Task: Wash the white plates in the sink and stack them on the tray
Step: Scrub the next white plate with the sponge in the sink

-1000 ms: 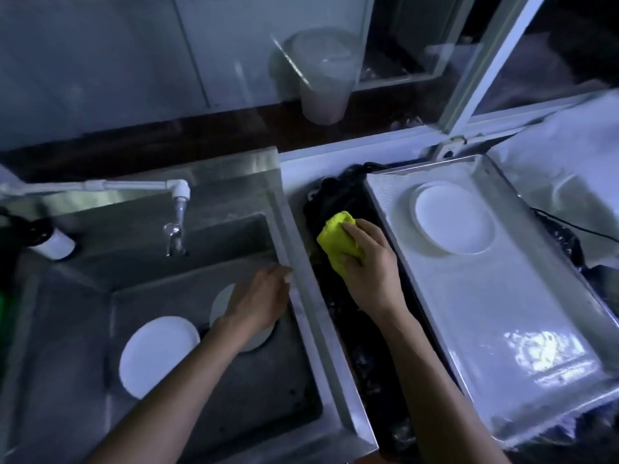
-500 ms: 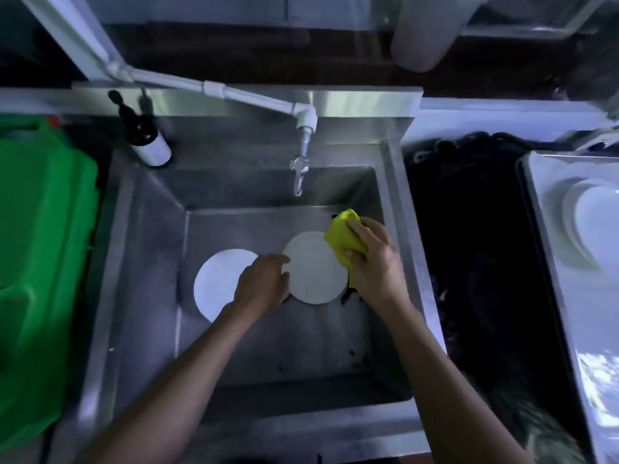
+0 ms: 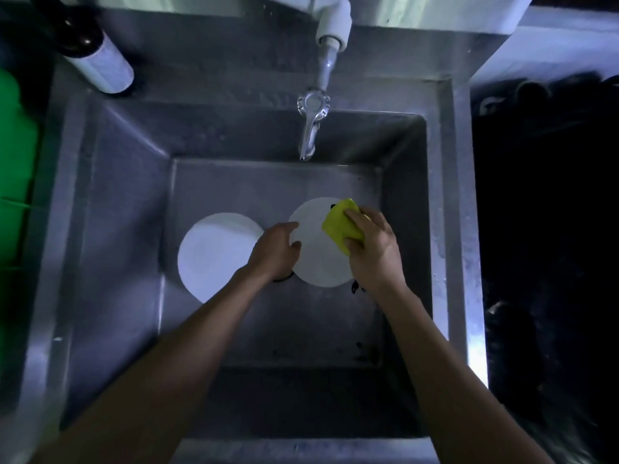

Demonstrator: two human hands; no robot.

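Note:
Two white plates lie on the floor of the steel sink [image 3: 127,202]. My left hand [image 3: 276,251] grips the left edge of the right plate [image 3: 320,252], thumb on its face. My right hand [image 3: 373,249] holds a yellow sponge [image 3: 341,227] pressed onto that plate's upper right part. The left plate [image 3: 217,256] lies free beside my left hand. The tray is out of view.
A tap [image 3: 313,108] hangs over the back of the sink, with no water seen running. A dark bottle with a white label [image 3: 100,65] stands at the back left corner. A green container [image 3: 15,169] sits left of the sink. Dark cloth [image 3: 549,195] covers the counter on the right.
My view swung from the tray down over the sink. My right hand carried the sponge from the counter onto the right plate. My left hand took hold of that plate's edge.

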